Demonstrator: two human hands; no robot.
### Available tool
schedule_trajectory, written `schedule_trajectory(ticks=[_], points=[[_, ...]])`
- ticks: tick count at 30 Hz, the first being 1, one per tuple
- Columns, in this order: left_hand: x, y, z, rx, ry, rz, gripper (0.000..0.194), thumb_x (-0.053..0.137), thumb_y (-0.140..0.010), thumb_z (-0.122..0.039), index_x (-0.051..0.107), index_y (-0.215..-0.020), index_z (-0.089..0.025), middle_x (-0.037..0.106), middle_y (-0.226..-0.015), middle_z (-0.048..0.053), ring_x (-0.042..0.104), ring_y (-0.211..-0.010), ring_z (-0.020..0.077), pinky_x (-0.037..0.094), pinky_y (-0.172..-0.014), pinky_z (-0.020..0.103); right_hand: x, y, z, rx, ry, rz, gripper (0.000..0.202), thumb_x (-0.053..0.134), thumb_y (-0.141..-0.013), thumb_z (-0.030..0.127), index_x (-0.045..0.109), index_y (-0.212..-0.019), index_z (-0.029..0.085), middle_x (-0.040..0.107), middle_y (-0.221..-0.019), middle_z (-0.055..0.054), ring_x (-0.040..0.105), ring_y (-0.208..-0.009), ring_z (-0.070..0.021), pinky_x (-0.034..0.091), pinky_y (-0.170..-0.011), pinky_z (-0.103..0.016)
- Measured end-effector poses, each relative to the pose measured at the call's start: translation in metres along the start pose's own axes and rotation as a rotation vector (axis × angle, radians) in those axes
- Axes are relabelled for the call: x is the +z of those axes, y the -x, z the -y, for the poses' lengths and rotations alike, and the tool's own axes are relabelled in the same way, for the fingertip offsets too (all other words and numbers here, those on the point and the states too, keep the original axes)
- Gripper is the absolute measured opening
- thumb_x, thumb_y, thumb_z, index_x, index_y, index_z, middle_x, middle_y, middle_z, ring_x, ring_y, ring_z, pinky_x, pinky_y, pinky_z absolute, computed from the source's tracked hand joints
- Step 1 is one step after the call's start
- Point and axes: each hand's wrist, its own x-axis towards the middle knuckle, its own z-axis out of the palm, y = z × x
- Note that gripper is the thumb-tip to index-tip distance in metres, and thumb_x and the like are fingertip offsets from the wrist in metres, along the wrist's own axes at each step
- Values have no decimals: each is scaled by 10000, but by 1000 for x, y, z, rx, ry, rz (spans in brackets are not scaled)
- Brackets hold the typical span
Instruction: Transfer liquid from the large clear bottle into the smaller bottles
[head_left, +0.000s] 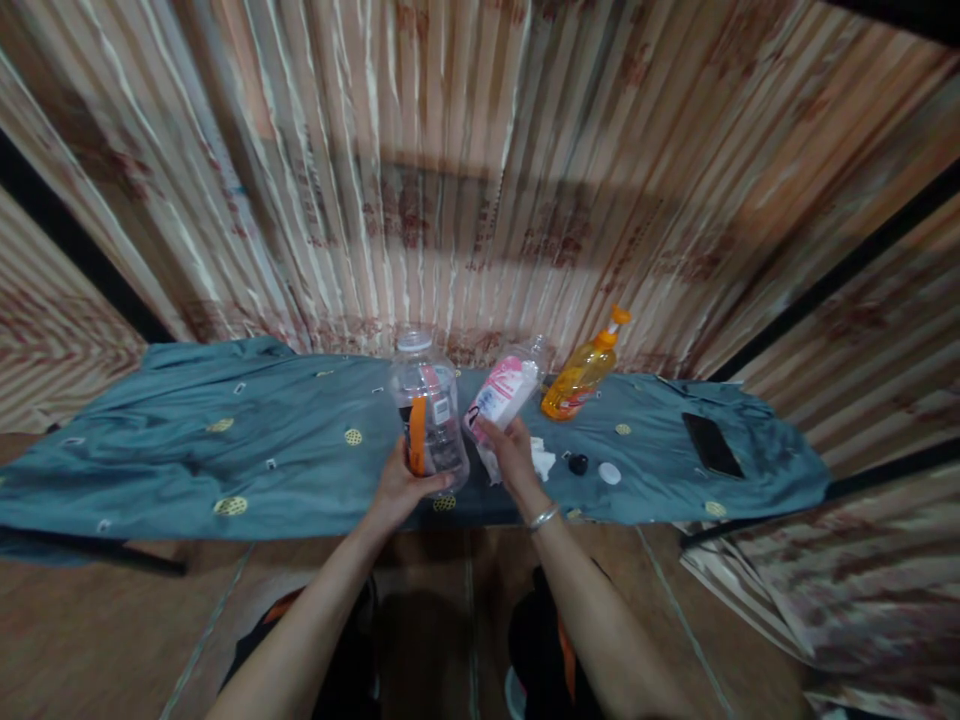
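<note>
My left hand [406, 485] is wrapped round the lower part of a large clear plastic bottle [444, 447] with an orange and black label and an uncapped mouth. Just to its right, my right hand [509, 452] grips the base of a smaller clear bottle [527, 368] with a pink and white label, its neck tilted up to the right. A crumpled white tissue [541, 458] lies beside my right hand, partly hidden by it. Farther right are a small black cap [577, 464] and a round white lid [609, 473].
An orange pump bottle [577, 385] leans to the right in view, behind the caps. A dark phone [711, 445] lies near the right end of the teal cloth [300, 450] on the narrow table. A pleated curtain [450, 200] hangs directly behind, and dark poles [847, 265] flank both sides.
</note>
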Motion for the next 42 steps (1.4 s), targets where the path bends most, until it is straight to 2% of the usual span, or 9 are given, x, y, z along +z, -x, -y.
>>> schedule_trajectory(ticks=[5,9,14,19,23,27,30,35,42], points=[[29,9,-13,-114,299,65,756,941,-377,-208,635,-1067,-179,754,-1000,43,713,-950,271,564,-904,412,12,-10,-18,-50,-124,-30,374,797,-644,477,647,-844,200,747,-758,0,655,-668,-170,550,-618,-294],[44,10,-18,-191,496,76,735,913,-421,-133,656,-1107,-199,764,-1052,31,703,-1053,266,534,-974,382,9,-13,-19,-84,-178,-61,340,774,-663,473,626,-828,216,745,-764,5,652,-668,-169,548,-607,-290],[41,0,-22,-277,743,90,453,773,-676,-298,688,-1108,-190,777,-1024,51,725,-1013,255,571,-902,371,5,-21,-14,-69,-259,-54,307,745,-672,427,601,-863,234,746,-806,-8,683,-711,-198,580,-665,-339],[45,-8,-14,-377,873,70,181,708,-773,-177,726,-949,-140,788,-870,60,753,-890,209,584,-878,319,5,-28,-17,-59,-280,-97,290,747,-647,374,562,-821,235,695,-720,38,655,-657,-167,565,-638,-307],[57,2,-10,-446,956,62,153,679,-864,-280,731,-965,-178,802,-915,48,758,-951,229,583,-951,378,9,-27,-21,-67,-232,-127,259,718,-672,385,549,-792,230,665,-675,50,637,-650,-152,552,-630,-281],[58,13,-14,-553,990,114,324,586,-923,-454,711,-1075,-196,802,-994,91,759,-949,306,574,-940,572,14,-21,-19,-44,-183,-136,256,722,-668,387,563,-786,225,673,-679,47,608,-608,-140,538,-597,-271],[53,16,-20,-587,1005,129,403,554,-928,-474,668,-1200,-200,792,-1049,118,751,-983,354,537,-948,664,13,-17,-9,-76,-25,-144,252,713,-674,398,576,-792,223,721,-758,14,644,-681,-157,553,-636,-278],[46,14,-30,-608,997,80,449,522,-945,-439,611,-1298,-176,784,-1045,151,762,-972,343,591,-902,567,-17,-16,16,-155,215,-169,392,759,-643,455,651,-901,180,766,-884,-66,686,-806,-220,560,-700,-320],[21,-2,-39,-563,929,-131,305,511,-962,-369,671,-1102,-150,770,-913,133,759,-735,251,587,-511,283,-81,-10,27,-175,647,-158,488,709,-728,597,664,-953,167,755,-862,-82,686,-773,-249,530,-715,-356]])
